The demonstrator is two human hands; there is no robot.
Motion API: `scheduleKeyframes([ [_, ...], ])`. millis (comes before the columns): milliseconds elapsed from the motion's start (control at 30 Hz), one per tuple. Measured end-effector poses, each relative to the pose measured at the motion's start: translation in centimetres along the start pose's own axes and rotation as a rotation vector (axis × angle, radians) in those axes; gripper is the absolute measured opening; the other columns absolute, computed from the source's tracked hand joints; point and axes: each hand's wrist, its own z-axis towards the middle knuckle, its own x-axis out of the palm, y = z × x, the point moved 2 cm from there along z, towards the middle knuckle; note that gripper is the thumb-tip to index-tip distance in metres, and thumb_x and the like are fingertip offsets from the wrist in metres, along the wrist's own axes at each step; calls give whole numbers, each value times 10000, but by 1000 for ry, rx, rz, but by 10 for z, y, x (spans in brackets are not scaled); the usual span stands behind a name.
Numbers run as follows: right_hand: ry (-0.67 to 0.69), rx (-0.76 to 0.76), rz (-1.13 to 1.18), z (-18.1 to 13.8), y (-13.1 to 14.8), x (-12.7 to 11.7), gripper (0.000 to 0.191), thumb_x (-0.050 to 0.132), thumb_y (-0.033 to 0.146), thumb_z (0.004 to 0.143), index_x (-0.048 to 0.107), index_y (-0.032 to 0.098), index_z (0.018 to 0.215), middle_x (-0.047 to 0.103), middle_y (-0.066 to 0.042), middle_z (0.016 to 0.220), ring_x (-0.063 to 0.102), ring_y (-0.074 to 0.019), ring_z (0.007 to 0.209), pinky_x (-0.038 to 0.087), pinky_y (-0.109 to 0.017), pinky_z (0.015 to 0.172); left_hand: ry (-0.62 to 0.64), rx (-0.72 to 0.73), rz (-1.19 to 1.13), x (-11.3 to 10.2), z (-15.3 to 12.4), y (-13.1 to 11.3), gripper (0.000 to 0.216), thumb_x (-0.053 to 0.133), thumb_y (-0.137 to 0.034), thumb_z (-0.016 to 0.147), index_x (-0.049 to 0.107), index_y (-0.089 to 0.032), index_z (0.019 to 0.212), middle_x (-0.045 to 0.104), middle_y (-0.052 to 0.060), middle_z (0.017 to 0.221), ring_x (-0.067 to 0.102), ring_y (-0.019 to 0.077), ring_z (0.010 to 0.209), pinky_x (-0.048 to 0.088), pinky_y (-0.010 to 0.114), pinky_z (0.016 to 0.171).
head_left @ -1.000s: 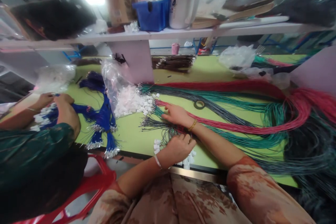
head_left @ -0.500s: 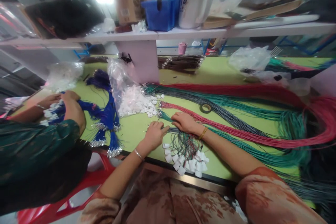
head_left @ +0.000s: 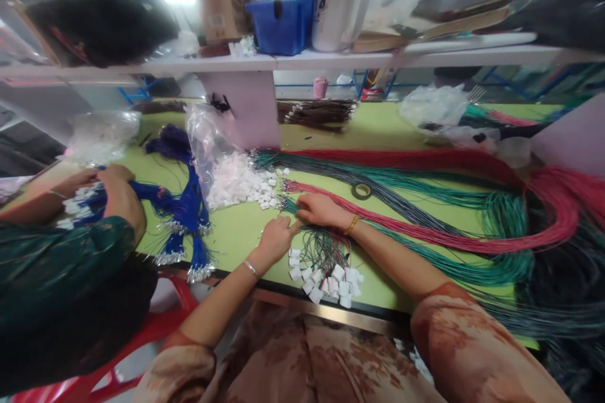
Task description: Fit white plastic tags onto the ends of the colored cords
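Note:
My left hand (head_left: 275,237) and my right hand (head_left: 320,210) meet over the green table (head_left: 236,236), fingertips pinched together at the bare ends of thin green and red wires (head_left: 289,203). What sits between the fingers is too small to make out. Below my hands lies a finished bunch of short wires (head_left: 325,249) tipped with white plastic connectors (head_left: 326,278) near the table's front edge. A heap of loose white connectors (head_left: 241,186) spills from a clear bag (head_left: 210,141) just beyond my left hand.
Long red, green and grey wire bundles (head_left: 425,201) sweep across the table to the right. A tape roll (head_left: 362,189) lies among them. On the left a co-worker's hands (head_left: 111,179) handle blue wires (head_left: 186,204). A shelf (head_left: 293,63) with a blue bin (head_left: 282,25) hangs overhead.
My left hand rose from the connector bunch at the table edge to meet my right hand at the wire ends. The finished bunch now lies uncovered.

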Motion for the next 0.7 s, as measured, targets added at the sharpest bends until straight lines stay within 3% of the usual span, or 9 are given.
scheduleKeyframes([
  [167, 5, -60, 103, 10, 23, 12, 175, 492, 215, 852, 654, 150, 848, 677, -45, 813, 530, -133, 690, 314, -228, 622, -228, -90, -176, -13, -5, 21, 243, 521, -374, 889, 661, -175, 878, 583, 104, 909, 522, 227, 888, 404, 343, 775],
  [300, 37, -28, 69, 8, 25, 23, 185, 570, 314, 829, 671, 171, 889, 687, -43, 826, 538, -145, 687, 293, -238, 601, -383, -329, -208, -21, -4, 52, 194, 468, -214, 885, 643, -162, 952, 568, 115, 989, 521, 224, 933, 411, 330, 798],
  [500, 35, -73, 32, 4, 25, 35, 136, 546, 257, 835, 665, 197, 811, 678, -30, 833, 536, -146, 715, 282, -239, 614, -178, -426, -184, -12, 9, 68, 181, 461, -141, 859, 632, -181, 905, 552, 92, 980, 529, 203, 835, 391, 304, 714],
  [700, -75, -135, 112, -1, 17, 29, 141, 484, 167, 818, 575, 172, 710, 603, -27, 735, 460, -130, 657, 293, -233, 624, -91, -500, -120, -11, 4, 66, 257, 449, -150, 874, 588, -200, 1085, 536, 95, 971, 528, 204, 764, 357, 306, 652],
])
